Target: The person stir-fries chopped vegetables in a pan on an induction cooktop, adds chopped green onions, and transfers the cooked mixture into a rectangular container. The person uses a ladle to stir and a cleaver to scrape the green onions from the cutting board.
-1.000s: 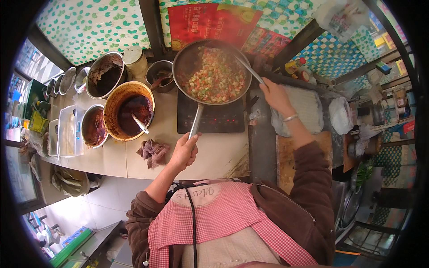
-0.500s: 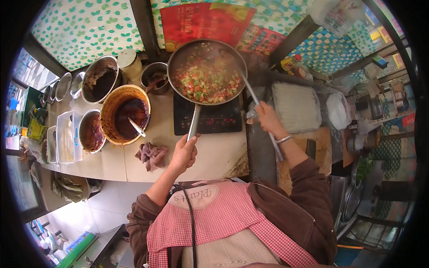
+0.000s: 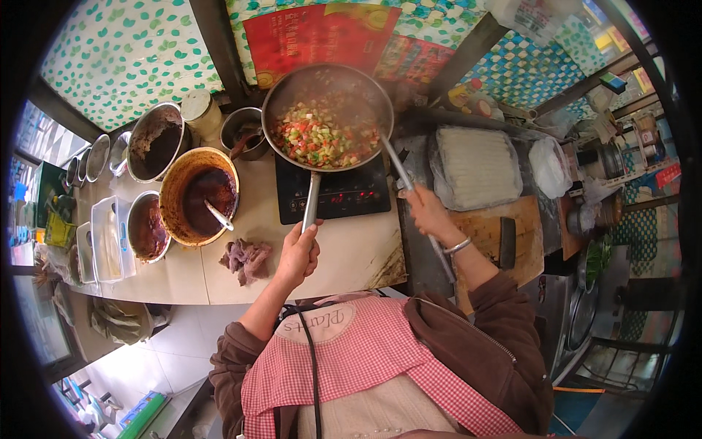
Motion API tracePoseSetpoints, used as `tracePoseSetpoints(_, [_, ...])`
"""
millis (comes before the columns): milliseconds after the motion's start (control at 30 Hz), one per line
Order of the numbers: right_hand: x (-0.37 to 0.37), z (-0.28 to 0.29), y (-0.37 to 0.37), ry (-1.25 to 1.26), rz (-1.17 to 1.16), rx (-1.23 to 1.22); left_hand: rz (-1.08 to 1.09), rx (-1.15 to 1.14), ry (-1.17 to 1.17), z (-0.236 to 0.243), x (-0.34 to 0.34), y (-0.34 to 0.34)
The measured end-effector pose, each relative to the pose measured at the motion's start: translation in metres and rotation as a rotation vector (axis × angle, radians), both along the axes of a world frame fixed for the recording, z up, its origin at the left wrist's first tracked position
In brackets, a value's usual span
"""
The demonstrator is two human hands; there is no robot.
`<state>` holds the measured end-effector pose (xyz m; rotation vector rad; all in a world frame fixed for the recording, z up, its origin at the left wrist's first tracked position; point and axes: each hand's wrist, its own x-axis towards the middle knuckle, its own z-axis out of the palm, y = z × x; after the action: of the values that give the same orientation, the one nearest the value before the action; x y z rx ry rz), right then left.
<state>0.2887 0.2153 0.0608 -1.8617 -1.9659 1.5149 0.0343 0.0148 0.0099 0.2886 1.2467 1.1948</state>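
Observation:
My left hand (image 3: 298, 252) is closed round the metal handle of a frying pan (image 3: 289, 88). The pan is over a black induction cooktop (image 3: 333, 208) with red lights showing. Inside lie diced vegetables (image 3: 318, 135), green, red and pale, under a haze of steam. In my right hand (image 3: 431, 214) is a long metal utensil (image 3: 398, 164), its shaft slanting over the pan's right rim. Its working end is lost among food and steam, so I cannot tell its kind. The shaft's other end passes below my right wrist.
Left of the cooktop stand a pot of dark red sauce (image 3: 172, 179) with a spoon, a small metal pot (image 3: 256, 148) and several bowls. A crumpled cloth (image 3: 246, 261) lies near the counter's front. On the right are a wrapped white slab (image 3: 477, 168) and a wooden board (image 3: 479, 238) bearing a dark-handled tool.
My right hand has come a little toward me, drawing the utensil along the pan's right rim. The vegetables are bunched more in the middle. My left hand keeps its hold on the handle.

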Motion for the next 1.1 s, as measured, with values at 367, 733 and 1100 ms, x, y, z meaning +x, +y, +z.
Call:
tracePoseSetpoints(367, [0.004,0.042,-0.038,0.107,0.401,0.473,-0.012,-0.014,0.001,-0.002,-0.001,-0.001])
tracePoseSetpoints(733, [0.017,0.014,-0.006,-0.085,0.554,0.516,-0.02,-0.005,-0.015,0.001,-0.001,-0.001])
tracePoseSetpoints(1100, [-0.039,0.026,0.088,0.01,0.426,0.737,0.003,-0.006,-0.024,0.002,-0.001,-0.002])
